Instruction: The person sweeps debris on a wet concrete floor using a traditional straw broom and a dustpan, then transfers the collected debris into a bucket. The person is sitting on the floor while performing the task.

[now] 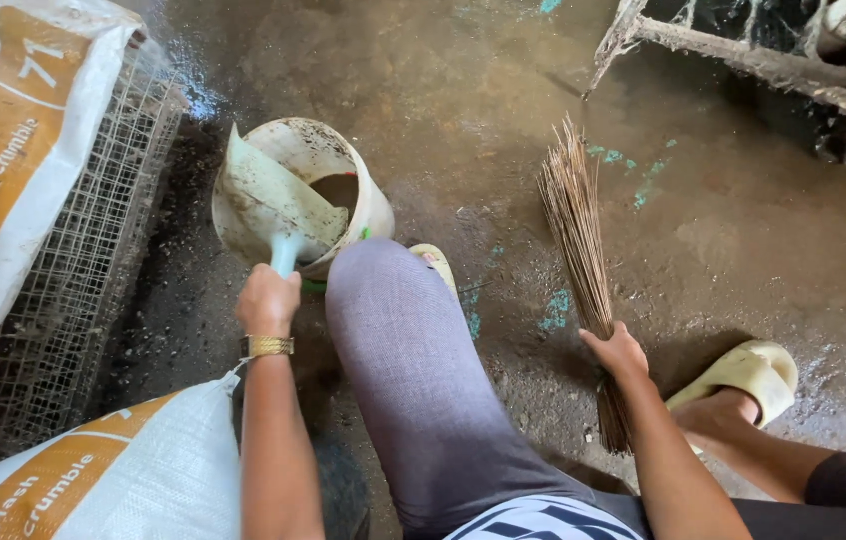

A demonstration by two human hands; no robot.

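Head view, and I'm looking straight down at a crouch over a wet, dirty concrete floor [723,230]. The left hand [267,298], lower left of centre, is closed tight around the pale green handle of a dustpan [278,200], a gold bracelet [270,346] on that wrist. The dustpan's blade is tipped into the mouth of a grimy white bucket [368,195] just above the hand, resting against the rim, dark bits stuck to both. The right hand [616,350], right of centre, is clamped on a broom of thin brown sticks [578,235]; its bristle tips fan out toward the upper middle of the frame, and the bound end runs down past the hand toward the lower right. The two hands are well apart, with a knee in grey fabric [393,340] between them.

A pale yellow slipper [748,372] sits at right under the foot, and the toe of a second one [435,262] peeks out just beside the knee and the bucket. Along the left edge there's a wire mesh cage [73,300] with a white and orange sack [3,150] lying on it in the upper left. Another sack like it [113,475] fills the lower left corner, touching the left forearm. Upper right, dirty wooden bars [773,65] cross the corner. Teal paint flecks [556,310] dot the floor near the broom.
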